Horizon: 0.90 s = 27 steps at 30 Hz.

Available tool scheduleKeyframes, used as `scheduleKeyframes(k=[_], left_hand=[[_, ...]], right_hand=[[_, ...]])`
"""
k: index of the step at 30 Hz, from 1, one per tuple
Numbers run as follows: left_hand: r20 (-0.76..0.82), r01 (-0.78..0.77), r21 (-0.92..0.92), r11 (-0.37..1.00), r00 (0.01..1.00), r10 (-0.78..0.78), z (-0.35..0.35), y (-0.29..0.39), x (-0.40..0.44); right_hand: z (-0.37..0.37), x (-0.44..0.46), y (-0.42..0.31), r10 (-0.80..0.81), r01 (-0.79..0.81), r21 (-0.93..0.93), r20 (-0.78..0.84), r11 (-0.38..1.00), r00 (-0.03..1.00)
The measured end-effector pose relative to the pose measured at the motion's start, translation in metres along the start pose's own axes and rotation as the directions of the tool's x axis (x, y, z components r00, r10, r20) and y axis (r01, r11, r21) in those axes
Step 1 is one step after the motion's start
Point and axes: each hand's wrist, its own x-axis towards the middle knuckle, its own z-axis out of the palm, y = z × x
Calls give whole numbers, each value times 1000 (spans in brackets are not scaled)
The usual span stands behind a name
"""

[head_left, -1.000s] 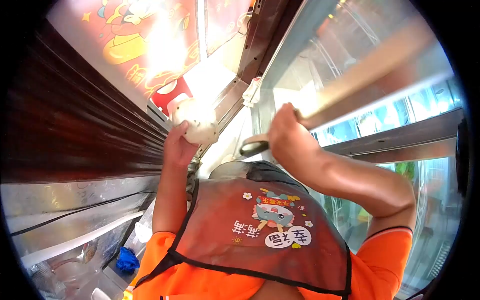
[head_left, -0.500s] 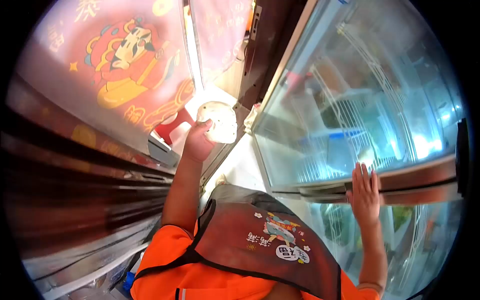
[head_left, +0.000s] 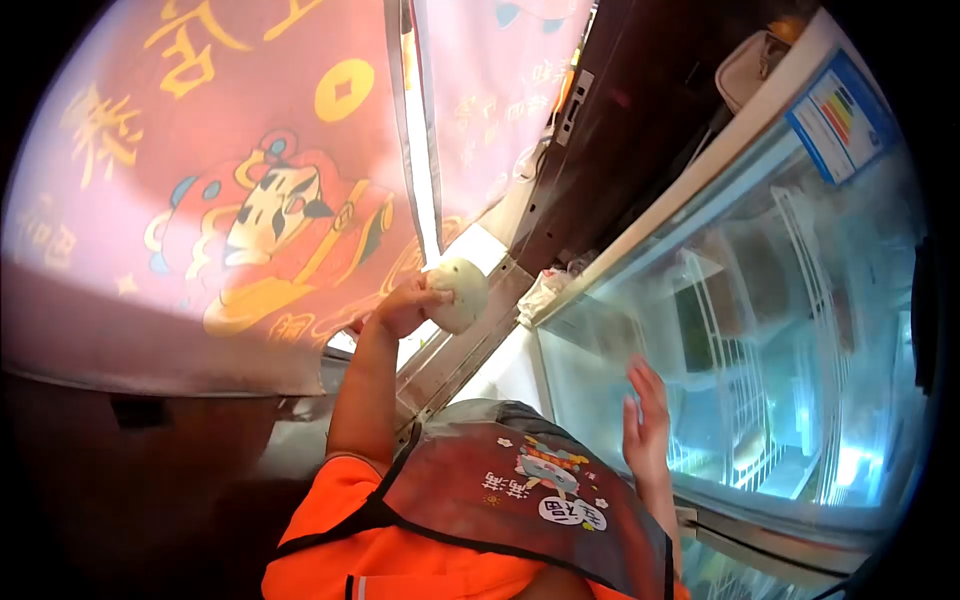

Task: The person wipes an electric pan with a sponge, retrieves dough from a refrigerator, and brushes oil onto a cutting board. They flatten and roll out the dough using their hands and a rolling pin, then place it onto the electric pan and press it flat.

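My left hand [head_left: 405, 306] is closed on a pale, round, thick disc [head_left: 459, 297], thumb on its near face. A dark speck shows near the disc's top; I cannot tell what it is made of. The disc is held up by the edge of a pink printed door curtain [head_left: 290, 230]. My right hand [head_left: 648, 412] is raised in front of the glass fridge door [head_left: 600, 340], with the fingers stretched out and nothing in them. Whether it touches the glass, I cannot tell.
Wire racks with blurred goods show behind the fridge glass. An energy label [head_left: 838, 115] is stuck near its top corner. A dark door frame [head_left: 570, 150] runs between curtain and fridge, and a crumpled white bag [head_left: 545, 292] lies beside the frame. My printed apron [head_left: 520, 470] fills the lower middle.
The view has swung toward the curtain. My right hand has come off the fridge door's lower edge and moved inward. My left hand still grips the disc, now turned more edge-on.
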Motion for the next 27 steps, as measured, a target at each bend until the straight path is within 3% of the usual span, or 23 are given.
scheduleKeyframes(k=[4,6,8,10,11,12,14,15,18,19,20,21,23,24,25,27], left_hand=[[36,176,78,981,983,-180,-20,3,35],[37,254,105,961,965,-259,-21,17,55],[25,299,178,937,951,-309,-27,30,79],[-5,305,263,915,949,-315,-34,49,99],[-24,290,311,905,954,-297,-38,61,106],[-41,273,356,894,960,-277,-41,71,112],[-14,120,152,981,993,-119,-62,80,121],[-20,41,88,995,999,-40,-70,88,123],[-105,-135,-57,989,986,128,-86,122,118],[-156,-177,-99,979,975,160,-100,136,110],[-207,-225,-145,963,959,193,-110,151,107],[-426,-345,-144,927,867,257,-109,163,104],[-535,-577,-222,786,746,396,-171,166,98],[-596,-670,-235,704,671,441,-195,172,93],[-641,-719,-221,659,617,458,-219,181,86],[-686,-802,-197,564,524,506,-255,205,79]], right_hand=[[57,175,-39,-387,329,315,142,890,911],[84,245,-70,-467,358,426,184,831,865],[124,317,-76,-665,486,559,168,672,728],[135,371,-106,-595,288,583,444,760,670],[153,400,-108,-605,317,548,496,774,622],[163,425,-111,-641,420,495,475,761,603],[198,488,-96,-566,416,400,420,817,709],[233,533,-67,-586,384,539,271,750,763],[176,629,-53,-416,352,349,130,869,900],[157,653,-52,-388,342,357,66,870,919],[145,679,-51,-378,331,498,-6,801,926],[126,692,-58,-389,378,509,-89,773,917],[92,706,-86,-429,409,717,-169,564,888],[78,715,-103,-455,358,868,-179,345,872],[64,731,-112,-495,539,721,-309,435,812],[31,764,-123,-474,706,583,-526,403,706]])
